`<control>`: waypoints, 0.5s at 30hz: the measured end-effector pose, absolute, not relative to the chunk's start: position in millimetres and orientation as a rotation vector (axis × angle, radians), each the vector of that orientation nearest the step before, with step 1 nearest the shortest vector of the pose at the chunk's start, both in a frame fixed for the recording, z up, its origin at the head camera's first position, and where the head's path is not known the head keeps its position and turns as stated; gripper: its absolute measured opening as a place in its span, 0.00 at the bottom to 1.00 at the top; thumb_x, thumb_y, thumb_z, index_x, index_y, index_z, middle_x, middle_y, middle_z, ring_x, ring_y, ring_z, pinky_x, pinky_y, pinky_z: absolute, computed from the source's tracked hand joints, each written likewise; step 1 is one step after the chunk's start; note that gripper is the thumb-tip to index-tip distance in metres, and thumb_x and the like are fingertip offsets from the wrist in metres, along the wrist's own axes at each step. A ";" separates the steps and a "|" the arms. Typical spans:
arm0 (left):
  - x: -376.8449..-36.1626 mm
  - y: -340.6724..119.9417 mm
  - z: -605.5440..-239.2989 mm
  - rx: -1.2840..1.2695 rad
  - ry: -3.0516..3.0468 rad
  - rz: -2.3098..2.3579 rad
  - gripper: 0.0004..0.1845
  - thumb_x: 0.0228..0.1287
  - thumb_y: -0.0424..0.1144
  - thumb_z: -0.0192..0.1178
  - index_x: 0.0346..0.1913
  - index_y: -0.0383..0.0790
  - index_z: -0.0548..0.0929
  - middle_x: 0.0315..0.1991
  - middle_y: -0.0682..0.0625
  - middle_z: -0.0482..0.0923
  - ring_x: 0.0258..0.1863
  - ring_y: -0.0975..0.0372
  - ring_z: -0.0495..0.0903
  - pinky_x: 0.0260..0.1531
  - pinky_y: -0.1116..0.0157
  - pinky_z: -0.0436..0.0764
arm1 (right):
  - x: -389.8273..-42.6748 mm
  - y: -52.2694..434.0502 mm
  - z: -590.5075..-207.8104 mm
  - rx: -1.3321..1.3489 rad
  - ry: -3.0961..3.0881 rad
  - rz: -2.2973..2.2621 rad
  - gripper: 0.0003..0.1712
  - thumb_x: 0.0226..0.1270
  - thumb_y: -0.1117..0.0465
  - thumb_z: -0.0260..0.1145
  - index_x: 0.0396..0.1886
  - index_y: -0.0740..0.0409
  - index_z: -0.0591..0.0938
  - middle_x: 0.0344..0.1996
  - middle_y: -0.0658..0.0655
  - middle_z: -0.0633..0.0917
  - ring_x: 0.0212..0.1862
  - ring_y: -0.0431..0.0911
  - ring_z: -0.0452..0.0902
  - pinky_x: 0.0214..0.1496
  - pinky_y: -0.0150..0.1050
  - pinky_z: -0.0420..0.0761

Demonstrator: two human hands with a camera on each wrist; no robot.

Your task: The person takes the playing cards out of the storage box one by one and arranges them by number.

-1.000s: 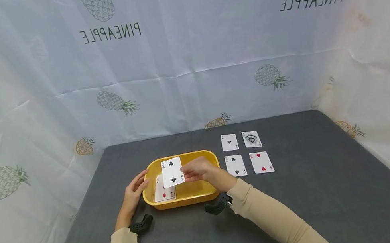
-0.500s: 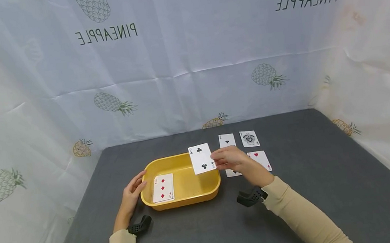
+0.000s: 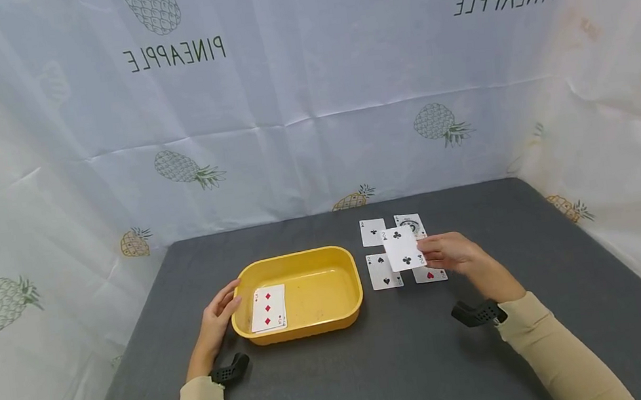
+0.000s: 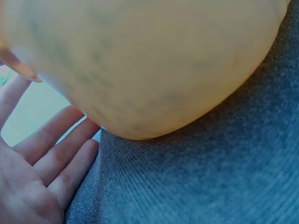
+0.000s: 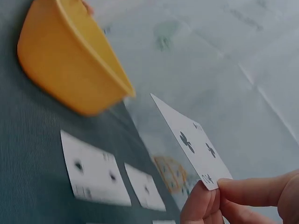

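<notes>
In the head view my right hand (image 3: pixel 452 252) pinches a two of clubs playing card (image 3: pixel 403 248) by its right edge, thumb and fingertips at one corner in the right wrist view. The card is tilted above the table and overlaps three of the face-up cards laid in two rows. My left hand (image 3: pixel 215 317) rests at the left end of a yellow plastic tub (image 3: pixel 322 299), its fingers extended along the outer wall in the left wrist view. Inside the tub at the left lies a three of diamonds (image 3: pixel 267 308).
Right of the tub lie an ace of clubs (image 3: pixel 373 232), an ornate ace (image 3: pixel 408 220), a two of spades (image 3: pixel 382 275) and a two of hearts (image 3: pixel 431 275). A dark grey cloth (image 3: pixel 341 382) covers the table. White pineapple-print curtains (image 3: pixel 292 163) stand behind and at both sides.
My right hand has carried the two of clubs from above the tub rightward to over the laid-out cards. The three of diamonds in the tub is now uncovered. The left hand stays at the tub.
</notes>
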State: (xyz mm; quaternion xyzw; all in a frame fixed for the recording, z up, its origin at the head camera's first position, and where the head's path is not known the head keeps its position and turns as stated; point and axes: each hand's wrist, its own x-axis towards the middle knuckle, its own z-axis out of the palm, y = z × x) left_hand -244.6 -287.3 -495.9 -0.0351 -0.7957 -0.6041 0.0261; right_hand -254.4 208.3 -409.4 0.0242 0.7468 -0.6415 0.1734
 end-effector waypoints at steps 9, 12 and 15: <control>-245.4 -291.0 -497.0 -0.195 -2.390 -1.902 0.26 0.72 0.39 0.52 0.69 0.32 0.65 0.46 0.75 0.77 0.46 0.80 0.77 0.44 0.81 0.76 | -264.7 272.3 -424.6 0.310 2.166 -1.747 0.28 0.70 0.59 0.59 0.63 0.72 0.69 0.28 0.39 0.82 0.32 0.32 0.78 0.40 0.30 0.80; -245.8 -291.8 -497.6 -0.201 -2.396 -1.896 0.26 0.73 0.39 0.52 0.69 0.32 0.65 0.46 0.76 0.77 0.46 0.81 0.77 0.44 0.81 0.76 | -267.6 289.0 -431.1 0.341 2.138 -1.775 0.17 0.69 0.64 0.59 0.54 0.69 0.76 0.22 0.40 0.82 0.28 0.32 0.78 0.33 0.27 0.80; -245.9 -291.3 -497.5 -0.187 -2.407 -1.889 0.26 0.73 0.39 0.52 0.69 0.33 0.65 0.46 0.76 0.76 0.46 0.81 0.77 0.44 0.81 0.76 | -268.1 304.8 -436.2 0.354 2.132 -1.776 0.08 0.69 0.64 0.60 0.42 0.59 0.83 0.22 0.39 0.83 0.27 0.32 0.78 0.33 0.28 0.80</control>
